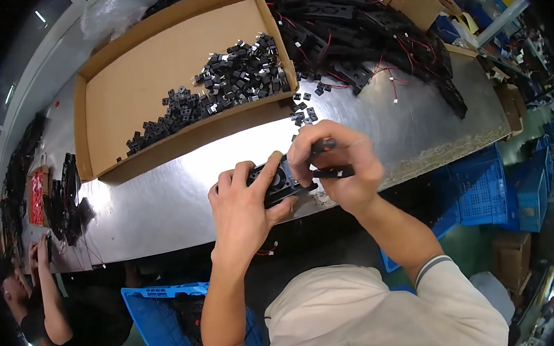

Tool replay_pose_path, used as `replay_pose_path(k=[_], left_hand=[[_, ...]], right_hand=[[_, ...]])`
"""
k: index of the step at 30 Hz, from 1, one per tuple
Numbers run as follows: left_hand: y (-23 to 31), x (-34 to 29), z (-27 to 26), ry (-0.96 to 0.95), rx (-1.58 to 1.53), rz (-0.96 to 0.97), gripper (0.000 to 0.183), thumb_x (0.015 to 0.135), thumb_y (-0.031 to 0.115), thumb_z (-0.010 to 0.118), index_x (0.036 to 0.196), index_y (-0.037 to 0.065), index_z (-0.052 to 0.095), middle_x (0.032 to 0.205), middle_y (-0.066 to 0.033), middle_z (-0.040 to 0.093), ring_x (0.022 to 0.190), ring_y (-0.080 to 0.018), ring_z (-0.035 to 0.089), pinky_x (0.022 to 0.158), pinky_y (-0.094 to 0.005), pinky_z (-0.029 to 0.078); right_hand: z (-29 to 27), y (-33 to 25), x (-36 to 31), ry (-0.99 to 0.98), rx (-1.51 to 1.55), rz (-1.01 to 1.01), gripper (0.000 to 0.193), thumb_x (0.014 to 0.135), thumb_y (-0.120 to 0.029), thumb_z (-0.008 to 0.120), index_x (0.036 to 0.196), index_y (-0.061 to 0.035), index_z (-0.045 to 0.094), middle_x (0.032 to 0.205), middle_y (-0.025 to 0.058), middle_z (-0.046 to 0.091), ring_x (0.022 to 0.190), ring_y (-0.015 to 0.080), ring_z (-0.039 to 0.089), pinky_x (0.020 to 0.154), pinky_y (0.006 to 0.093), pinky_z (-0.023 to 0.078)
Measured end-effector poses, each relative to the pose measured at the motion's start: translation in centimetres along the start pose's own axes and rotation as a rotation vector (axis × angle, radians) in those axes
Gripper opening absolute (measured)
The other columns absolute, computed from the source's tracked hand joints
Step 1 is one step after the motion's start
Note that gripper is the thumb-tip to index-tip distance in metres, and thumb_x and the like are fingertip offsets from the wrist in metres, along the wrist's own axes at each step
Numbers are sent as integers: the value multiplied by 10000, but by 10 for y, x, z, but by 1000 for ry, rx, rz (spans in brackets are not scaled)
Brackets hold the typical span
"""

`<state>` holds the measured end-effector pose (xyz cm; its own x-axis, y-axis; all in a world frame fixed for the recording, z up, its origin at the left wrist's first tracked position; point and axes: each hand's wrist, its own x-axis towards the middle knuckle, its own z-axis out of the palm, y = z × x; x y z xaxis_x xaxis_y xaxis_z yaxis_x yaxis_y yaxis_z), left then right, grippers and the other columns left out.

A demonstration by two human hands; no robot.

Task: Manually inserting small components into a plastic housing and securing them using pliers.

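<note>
My left hand (239,199) is closed around a black plastic housing (279,180) with a round, speaker-like part in it, pressing it near the table's front edge. Its thumb lies along the near side, and fingers cover much of the top. At the housing's right end, my right hand (347,161) is closed on black-handled pliers (337,172). Their two handles stand apart inside the curled fingers. The jaws are hidden by fingers and the housing, so I cannot tell what they touch. Small black plastic pieces (300,116) lie just beyond my right hand.
Behind my hands stands a shallow cardboard box (133,80) with many small black parts (237,75). Black housings with red wires (343,24) are heaped at the far right of the metal table (143,209). Blue crates (151,313) stand below. Another person (53,307) works at left.
</note>
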<state>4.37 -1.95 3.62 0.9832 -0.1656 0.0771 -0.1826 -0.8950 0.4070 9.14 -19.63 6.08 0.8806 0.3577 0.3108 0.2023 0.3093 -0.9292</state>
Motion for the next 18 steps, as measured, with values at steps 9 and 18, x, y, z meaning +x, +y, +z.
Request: replay_pose_path(k=[9, 18], left_hand=[[2, 1, -2, -3, 35, -10, 640, 734, 318, 803, 1333, 244, 591, 1148, -100, 572, 1069, -320, 538, 906, -475, 430], [6, -3, 2, 19, 51, -55, 697, 728, 338, 804, 1375, 288, 551, 1159, -94, 571, 1072, -320, 537, 909, -503, 424]], right_hand=[[1, 8, -4, -17, -6, -35, 780, 919, -687, 374, 980, 65, 573, 833, 146, 578, 661, 200, 556, 566, 300, 442], [6, 7, -10, 141, 49, -37, 779, 934, -682, 315, 1073, 47, 550, 912, 152, 573, 775, 209, 577, 678, 328, 489]])
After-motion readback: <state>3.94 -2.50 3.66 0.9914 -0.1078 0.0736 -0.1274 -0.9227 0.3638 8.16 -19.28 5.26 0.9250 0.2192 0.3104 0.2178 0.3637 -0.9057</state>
